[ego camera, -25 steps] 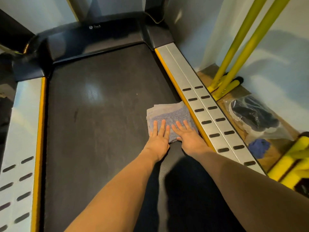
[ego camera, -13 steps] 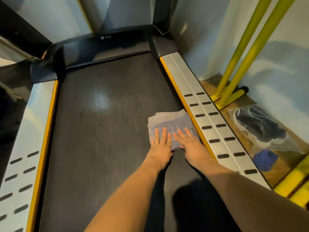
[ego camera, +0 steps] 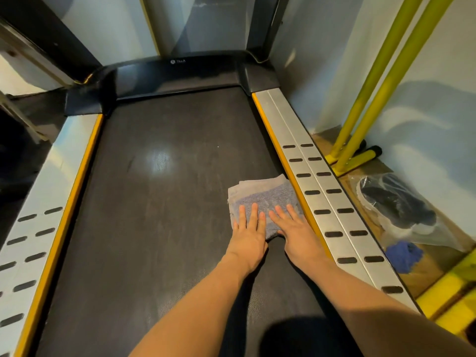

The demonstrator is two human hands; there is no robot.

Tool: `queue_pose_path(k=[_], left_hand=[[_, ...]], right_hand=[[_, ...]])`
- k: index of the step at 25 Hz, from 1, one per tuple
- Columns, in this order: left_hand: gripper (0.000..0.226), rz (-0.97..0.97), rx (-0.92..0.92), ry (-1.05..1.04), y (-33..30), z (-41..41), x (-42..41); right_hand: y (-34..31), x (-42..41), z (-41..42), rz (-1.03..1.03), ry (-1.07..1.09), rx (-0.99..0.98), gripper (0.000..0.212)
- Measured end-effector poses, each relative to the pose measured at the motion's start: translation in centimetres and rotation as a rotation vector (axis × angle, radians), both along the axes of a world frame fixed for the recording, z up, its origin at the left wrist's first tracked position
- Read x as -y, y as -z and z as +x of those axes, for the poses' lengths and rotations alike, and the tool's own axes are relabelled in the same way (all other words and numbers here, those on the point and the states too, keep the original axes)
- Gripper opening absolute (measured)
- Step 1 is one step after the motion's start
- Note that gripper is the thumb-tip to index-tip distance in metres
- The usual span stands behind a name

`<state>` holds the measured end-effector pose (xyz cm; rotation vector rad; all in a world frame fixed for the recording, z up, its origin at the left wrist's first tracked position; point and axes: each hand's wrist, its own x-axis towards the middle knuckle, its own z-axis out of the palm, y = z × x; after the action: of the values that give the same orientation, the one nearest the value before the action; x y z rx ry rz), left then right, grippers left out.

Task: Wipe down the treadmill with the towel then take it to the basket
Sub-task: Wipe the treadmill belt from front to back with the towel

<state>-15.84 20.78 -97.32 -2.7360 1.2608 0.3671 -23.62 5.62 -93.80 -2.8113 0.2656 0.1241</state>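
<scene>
Where the dark treadmill belt fills the frame, we note silver slotted side rails with orange edging on both flanks, pale walls beyond. Right of the belt: yellow poles and a plastic bag with dark contents we cannot identify, on a wooden floor. The grey-blue folded towel lies on the belt against the right rail. Left hand and right hand press it flat, side by side, fingers straight.
</scene>
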Motion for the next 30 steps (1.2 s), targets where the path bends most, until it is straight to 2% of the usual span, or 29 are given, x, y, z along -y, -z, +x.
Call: queue_pose_path(k=[5,8,10,12,14,16,19,25,30], left_hand=[[0.076,-0.015,-0.046,-0.008,-1.6,-1.3,-0.5],[0.076,-0.043,-0.097,-0.006,-2.8,-4.0,-1.7],[0.078,-0.059,-0.133,0.002,-3.7,-5.6,-2.3],[0.084,-0.109,-0.139,0.006,-4.0,-6.1,-2.6],[0.095,-0.185,-0.119,-0.007,-3.5,-5.7,-2.3],[0.099,-0.218,-0.074,-0.009,-2.8,-5.0,-1.9],[0.088,-0.222,-0.012,0.022,-1.6,-4.3,-2.2],[0.083,-0.185,0.02,0.089,-0.2,-3.2,-3.3],[0.086,-0.23,0.08,0.03,0.2,-1.3,-11.8]], right_hand=[[-0.6,-1.0,-1.7,0.002,0.043,0.006,0.075],[-0.3,-2.4,-5.0,-0.057,0.037,-0.024,0.065],[-1.0,-2.7,-6.8,-0.074,0.027,0.036,0.054],[-2.1,-2.4,-6.7,-0.019,0.076,0.094,0.06],[-2.1,-2.0,-4.8,0.008,0.131,0.088,0.073],[-1.3,-2.3,-3.1,-0.1,0.146,0.073,0.077],[0.5,-3.0,-2.5,-0.241,0.034,0.183,0.069],[1.2,-4.2,-1.8,-0.264,0.035,0.093,0.066],[1.4,-12.3,0.5,-0.24,-0.026,0.1,0.065]])
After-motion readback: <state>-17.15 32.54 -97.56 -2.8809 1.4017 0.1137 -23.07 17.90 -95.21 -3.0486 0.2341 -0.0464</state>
